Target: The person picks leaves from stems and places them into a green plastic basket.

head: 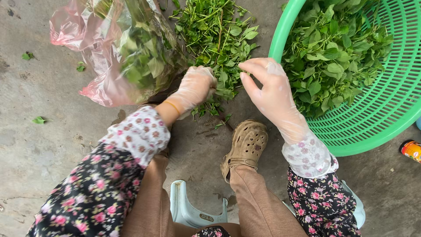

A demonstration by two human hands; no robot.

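Green leafy stems point(219, 33) lie heaped on the concrete floor point(39, 145), between the pink plastic bag point(114, 52) and the green basket point(386, 109). Left hand point(195, 87) is closed around a sprig; right hand point(272, 90) pinches its top. Strip leaves close to the stem, keeping woody stalks out of the basket.

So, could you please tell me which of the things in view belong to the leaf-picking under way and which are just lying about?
In use:
- left hand in a clear glove, gripping green leafy stems
- right hand, gloved, fingers at the same sprig
- loose pile of green stalks
- round green plastic basket of picked leaves
- pink plastic bag of greens

Lying about:
- orange-lidded container
- stray leaf
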